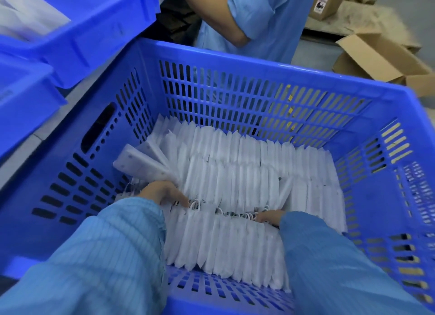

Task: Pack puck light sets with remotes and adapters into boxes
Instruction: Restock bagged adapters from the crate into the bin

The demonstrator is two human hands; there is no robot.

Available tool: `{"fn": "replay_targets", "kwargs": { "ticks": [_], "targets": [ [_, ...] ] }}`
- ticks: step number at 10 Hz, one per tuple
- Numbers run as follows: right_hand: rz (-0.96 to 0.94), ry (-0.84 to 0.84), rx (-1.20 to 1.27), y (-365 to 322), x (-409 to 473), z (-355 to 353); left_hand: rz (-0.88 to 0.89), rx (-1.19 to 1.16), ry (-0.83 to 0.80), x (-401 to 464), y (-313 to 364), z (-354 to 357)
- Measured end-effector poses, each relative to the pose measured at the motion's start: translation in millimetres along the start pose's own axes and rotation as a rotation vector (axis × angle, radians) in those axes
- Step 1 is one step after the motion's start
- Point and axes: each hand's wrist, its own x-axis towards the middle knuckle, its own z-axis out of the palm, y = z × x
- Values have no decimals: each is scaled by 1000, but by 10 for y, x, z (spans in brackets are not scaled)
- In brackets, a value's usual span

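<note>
A big blue slotted crate point(235, 56) holds three rows of white foam-sleeved packets point(235, 178) standing on edge, with white cable loops showing between the near rows. My left hand point(164, 193) reaches in at the left end of the near row point(226, 244); its thumb lies over the packet tops and its fingers curl down behind them. My right hand point(269, 217) is pushed down between the near and middle rows, mostly hidden by its blue sleeve. A few packets point(138, 161) lean loose at the left end of the middle row.
Two blue trays point(98, 39) sit stacked at the upper left, one holding white bags. A person in a blue coat point(259, 15) stands right behind the crate. Open cardboard boxes point(376, 56) lie on the floor at the upper right.
</note>
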Motion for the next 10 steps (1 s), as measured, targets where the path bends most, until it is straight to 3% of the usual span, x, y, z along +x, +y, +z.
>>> {"fn": "replay_targets", "kwargs": {
  "ticks": [2,4,7,10],
  "targets": [
    [56,-97,34,-23,-48,-107,42,-21,-33,-84,63,-119],
    [71,33,160,48,90,64,83,-46,23,-58,40,-16],
    [25,56,146,-47,149,69,34,260,93,-83,64,-103],
    [36,-122,221,44,55,-54,69,283,77,-544,93,-476]
  ]
}}
